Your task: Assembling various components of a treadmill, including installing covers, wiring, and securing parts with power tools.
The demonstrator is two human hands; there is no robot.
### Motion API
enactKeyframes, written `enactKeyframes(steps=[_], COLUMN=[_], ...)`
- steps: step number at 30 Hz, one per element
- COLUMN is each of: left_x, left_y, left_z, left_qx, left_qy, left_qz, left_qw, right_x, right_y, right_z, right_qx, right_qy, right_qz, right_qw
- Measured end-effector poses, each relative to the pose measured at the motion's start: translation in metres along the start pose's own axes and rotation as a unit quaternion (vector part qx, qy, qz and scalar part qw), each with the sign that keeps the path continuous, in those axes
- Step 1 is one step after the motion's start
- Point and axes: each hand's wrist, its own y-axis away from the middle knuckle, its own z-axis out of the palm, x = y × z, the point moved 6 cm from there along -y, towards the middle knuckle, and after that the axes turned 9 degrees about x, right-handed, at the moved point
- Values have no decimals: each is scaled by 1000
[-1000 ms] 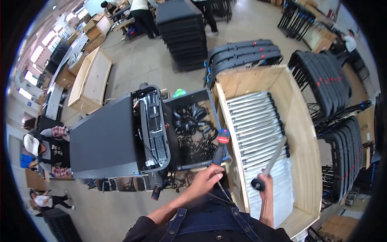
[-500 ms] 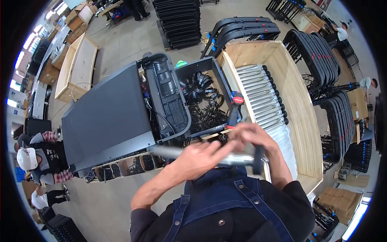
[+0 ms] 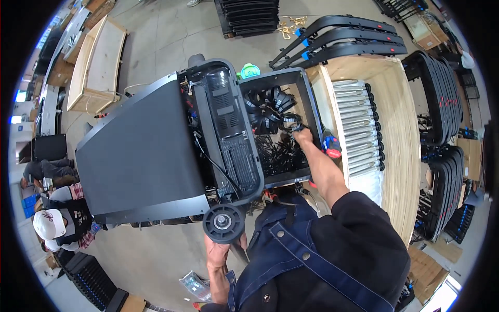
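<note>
My left hand (image 3: 218, 248) grips a metal roller below its spoked black pulley (image 3: 222, 223). The pulley end is turned up and stands beside the near right corner of a grey treadmill-like frame (image 3: 140, 151). Most of the roller's tube is hidden under the pulley. My right hand (image 3: 302, 137) is inside a dark bin (image 3: 309, 96), at its right side. Its fingers are closed on one of the coiled black belts (image 3: 270, 99); the fingertips are partly hidden. Small black parts (image 3: 280, 151) lie heaped nearer to me in the same bin.
A blue-and-red power tool (image 3: 331, 144) sits between the bin and a wooden crate (image 3: 405, 151) of silver rollers (image 3: 356, 125). Black curved frames (image 3: 343, 41) are stacked beyond. A co-worker in a white cap (image 3: 49, 223) is at the far left.
My left hand has brought the roller left and turned its pulley end up. My right hand has let go of the roller and reached forward into the bin. The view has shifted.
</note>
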Motion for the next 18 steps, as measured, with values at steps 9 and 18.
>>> enactKeyframes(steps=[9,18], left_x=[-42,-57], left_y=[-17,-11], left_z=[2,14], left_qx=[-33,-117], left_qy=[-31,-44], left_qz=[-93,-40], left_qw=[995,991], right_x=[-31,-92], right_y=[101,327], right_z=[-64,-212], right_qx=[102,-389], right_qy=[-144,-383], right_qz=[-179,-348], right_qw=[968,762])
